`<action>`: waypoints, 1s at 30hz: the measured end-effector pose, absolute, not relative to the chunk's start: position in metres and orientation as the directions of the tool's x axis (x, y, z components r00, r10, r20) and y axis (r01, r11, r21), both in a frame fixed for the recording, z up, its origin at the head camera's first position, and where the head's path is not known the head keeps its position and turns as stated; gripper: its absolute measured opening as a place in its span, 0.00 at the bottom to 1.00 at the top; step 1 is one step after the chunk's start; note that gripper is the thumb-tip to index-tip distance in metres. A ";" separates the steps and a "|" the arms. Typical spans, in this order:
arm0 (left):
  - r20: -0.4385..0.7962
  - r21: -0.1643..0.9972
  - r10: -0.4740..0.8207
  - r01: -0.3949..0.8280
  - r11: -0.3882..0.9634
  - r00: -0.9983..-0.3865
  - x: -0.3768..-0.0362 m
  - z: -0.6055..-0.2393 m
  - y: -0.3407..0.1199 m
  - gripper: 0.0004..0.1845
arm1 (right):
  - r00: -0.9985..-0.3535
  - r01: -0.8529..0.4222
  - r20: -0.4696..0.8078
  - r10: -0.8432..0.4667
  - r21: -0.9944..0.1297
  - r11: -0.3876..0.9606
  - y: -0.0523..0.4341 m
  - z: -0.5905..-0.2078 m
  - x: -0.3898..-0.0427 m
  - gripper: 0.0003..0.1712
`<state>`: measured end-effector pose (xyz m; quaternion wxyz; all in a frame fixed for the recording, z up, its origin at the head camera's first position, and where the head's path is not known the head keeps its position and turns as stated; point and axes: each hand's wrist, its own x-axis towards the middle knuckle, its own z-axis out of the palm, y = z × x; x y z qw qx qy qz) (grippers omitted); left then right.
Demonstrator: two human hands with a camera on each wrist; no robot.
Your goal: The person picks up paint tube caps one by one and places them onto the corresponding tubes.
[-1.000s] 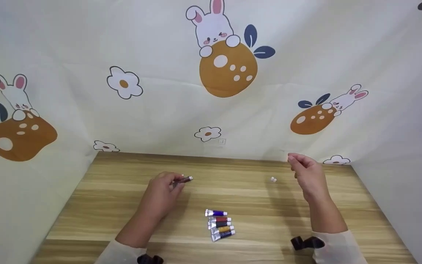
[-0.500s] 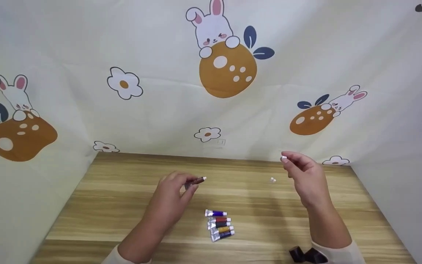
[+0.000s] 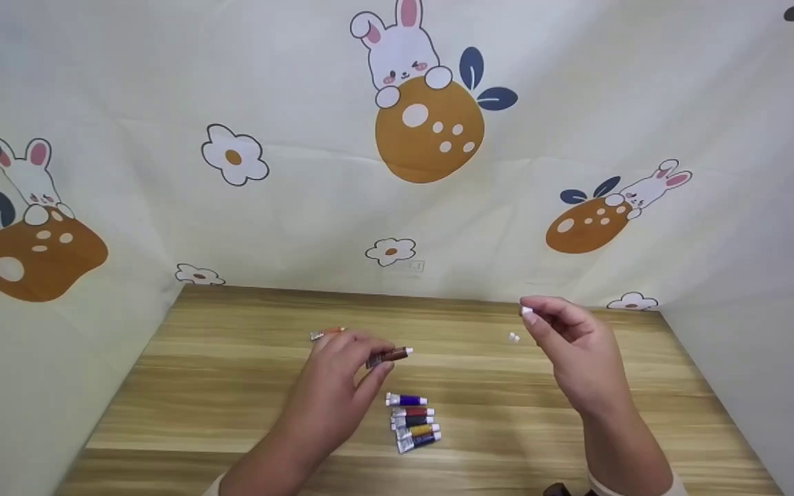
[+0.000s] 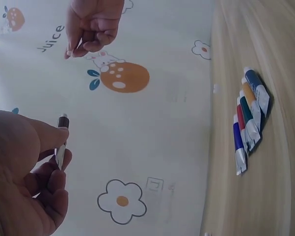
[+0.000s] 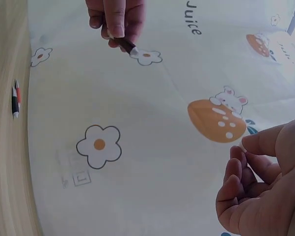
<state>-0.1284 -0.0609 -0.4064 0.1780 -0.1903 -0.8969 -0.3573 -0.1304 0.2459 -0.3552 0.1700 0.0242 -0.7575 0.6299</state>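
My left hand (image 3: 335, 386) pinches a small brown paint tube (image 3: 395, 354) between thumb and fingers, its narrow white nozzle bare and pointing right. Up at the right, my right hand (image 3: 586, 358) pinches a small white cap (image 3: 526, 311) in its fingertips, apart from the tube. Two more white caps (image 3: 513, 337) lie on the table left of that hand. Just beyond the left hand lies an orange tube (image 3: 331, 331); the right wrist view also shows a black tube (image 5: 15, 103) beside it, which the left hand hides from the head view.
Nearer me on the wooden table (image 3: 197, 413) lie several capped paint tubes in a row: violet-blue (image 3: 411, 400), red (image 3: 419, 412), dark green (image 3: 415, 421), yellow (image 3: 419, 432) and dark blue (image 3: 423, 441). A printed cloth (image 3: 300, 220) walls the table's back and sides.
The left hand has moved right and slightly nearer with the brown tube, uncovering the orange tube. The right hand has shifted left and slightly down; the white cap now shows at its fingertips.
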 end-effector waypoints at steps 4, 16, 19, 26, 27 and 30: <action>0.479 0.557 0.250 0.512 0.654 -0.841 -0.119 -0.400 -0.059 0.08 | -0.932 -0.295 0.329 0.152 -0.933 0.207 0.239 -0.352 -0.120 0.10; 0.568 0.501 0.293 0.605 0.619 -0.769 -0.101 -0.393 -0.055 0.08 | -0.862 -0.499 0.506 -0.023 -0.840 0.214 0.225 -0.352 -0.093 0.11; 0.624 0.465 0.307 0.658 0.593 -0.718 -0.095 -0.391 -0.054 0.10 | -0.852 -0.522 0.518 -0.084 -0.820 0.236 0.222 -0.353 -0.088 0.12; 0.720 0.382 0.337 0.753 0.536 -0.606 -0.085 -0.386 -0.051 0.14 | -0.779 -0.627 0.593 -0.205 -0.719 0.299 0.216 -0.356 -0.081 0.17; 0.730 0.373 0.338 0.761 0.531 -0.594 -0.084 -0.386 -0.051 0.14 | -0.771 -0.636 0.598 -0.218 -0.711 0.301 0.215 -0.357 -0.080 0.18; 0.757 0.343 0.338 0.781 0.521 -0.558 -0.084 -0.386 -0.051 0.13 | -0.755 -0.656 0.606 -0.252 -0.684 0.320 0.213 -0.357 -0.077 0.19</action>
